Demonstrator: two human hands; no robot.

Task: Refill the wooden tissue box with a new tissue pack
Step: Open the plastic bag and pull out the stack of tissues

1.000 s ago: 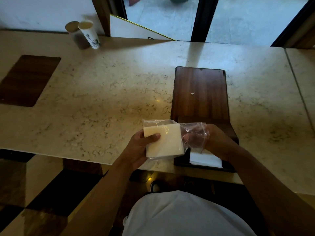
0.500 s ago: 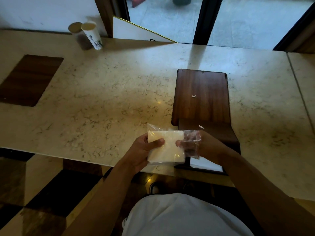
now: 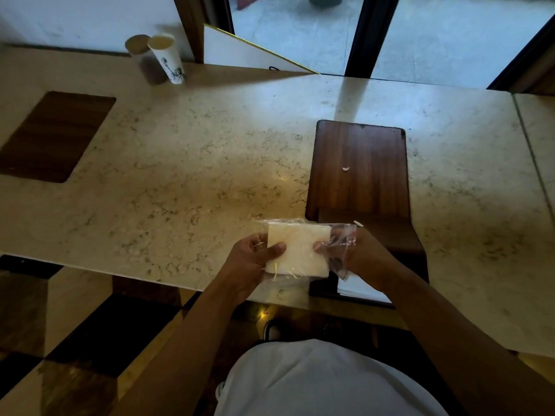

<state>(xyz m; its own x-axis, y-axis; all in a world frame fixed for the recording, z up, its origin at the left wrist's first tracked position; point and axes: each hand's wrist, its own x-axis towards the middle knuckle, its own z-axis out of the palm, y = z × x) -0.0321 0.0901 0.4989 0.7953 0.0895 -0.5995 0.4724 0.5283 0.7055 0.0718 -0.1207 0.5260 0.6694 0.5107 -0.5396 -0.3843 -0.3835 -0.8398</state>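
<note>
Both hands, left [image 3: 250, 259] and right [image 3: 365, 255], gripping tissue pack [image 3: 295, 250] over counter's near edge [image 3: 150, 265]; loose wrapper [image 3: 342, 240] may slip, dropping it floorward.

Big beige marble counter [image 3: 186, 163] with darker veining, and a dark wood panel [image 3: 54, 136] set flush into it on the left. At the back there's a plain white wall [image 3: 75, 19], with two paper cups [image 3: 159, 58] side by side near it. A white board with a gold edge [image 3: 240, 52] leans by the dark window frames [image 3: 357, 34]. Daylight comes in through the glass [image 3: 444, 34] and leaves a pale sheen on the far side of the counter. The floor [image 3: 60, 340] below is glossy, checkered in tan and dark squares.
</note>
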